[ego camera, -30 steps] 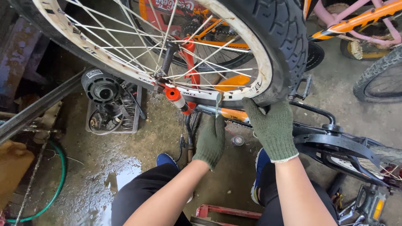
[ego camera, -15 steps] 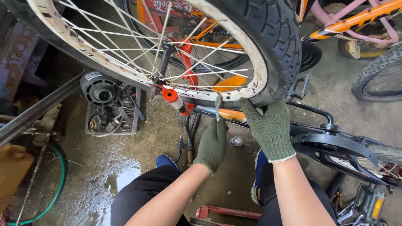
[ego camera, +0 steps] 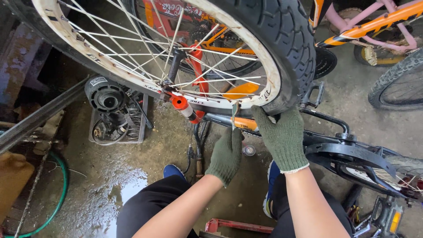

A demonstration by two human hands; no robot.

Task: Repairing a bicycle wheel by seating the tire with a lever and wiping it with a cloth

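Green-gloved right hand [ego camera: 282, 139] fingers clutch the tyre [ego camera: 282, 39] (left hand [ego camera: 227, 154] grips a lever [ego camera: 235, 112]).

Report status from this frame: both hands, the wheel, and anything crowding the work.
Left hand gloved, holding a small tool at the white rim. Right hand grips the black tyre. Orange bike frame close behind the hands.

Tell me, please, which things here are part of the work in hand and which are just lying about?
In use:
- left hand on a small metal tool
- right hand gripping the black tyre
- white rim

Lying about:
- crate of parts
- green hose
- pink bicycle
- small can
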